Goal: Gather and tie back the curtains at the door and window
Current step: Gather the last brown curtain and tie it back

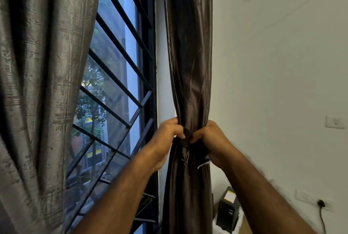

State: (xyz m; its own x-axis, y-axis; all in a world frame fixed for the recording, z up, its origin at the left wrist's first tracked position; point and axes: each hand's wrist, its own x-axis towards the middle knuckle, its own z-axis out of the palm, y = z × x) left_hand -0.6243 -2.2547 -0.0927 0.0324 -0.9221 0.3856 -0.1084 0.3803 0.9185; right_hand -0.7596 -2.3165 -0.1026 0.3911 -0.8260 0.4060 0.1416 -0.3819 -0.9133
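Dark satin curtain (190, 64), bunched into a column right of barred window (116, 83), beside white wall (282, 64). Left hand (167, 135) and right hand (211, 139), fingers curled tight on tie-back (187, 136) at mid-height. Grey curtain (37, 83) hanging at left.

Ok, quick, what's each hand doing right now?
Left hand: closed, gripping the tie-back knotted round the dark curtain.
Right hand: closed, gripping the tie-back's other end.
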